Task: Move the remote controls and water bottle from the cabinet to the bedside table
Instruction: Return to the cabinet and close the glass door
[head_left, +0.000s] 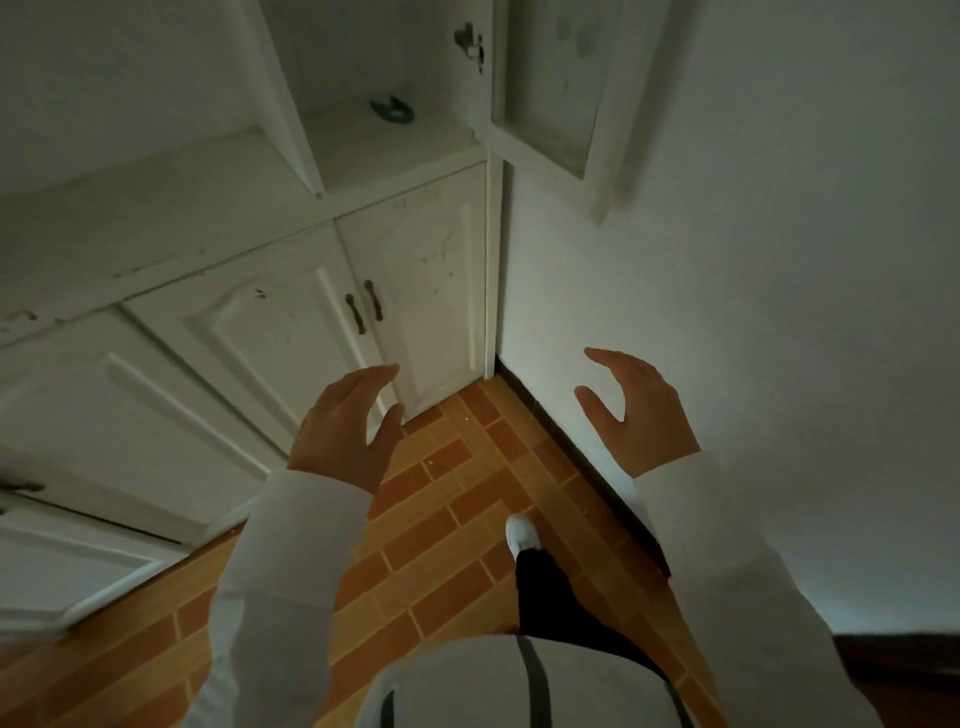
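Observation:
A white cabinet (218, 218) fills the left and upper part of the view, with closed lower doors and an open upper compartment. On that compartment's shelf lies a small dark object (392, 110), too blurred to name. No remote control or water bottle shows anywhere. My left hand (345, 428) hovers in front of the lower doors, fingers apart, holding nothing. My right hand (636, 410) is raised near the wall at the same height, also empty with fingers spread. Both wrists come out of white sleeves.
An open upper cabinet door (550, 98) juts out near the white wall (753, 286). Two dark handles (363, 306) sit on the lower doors. Orange brick-pattern floor (457, 519) lies below, with my white shoe (521, 535) on it.

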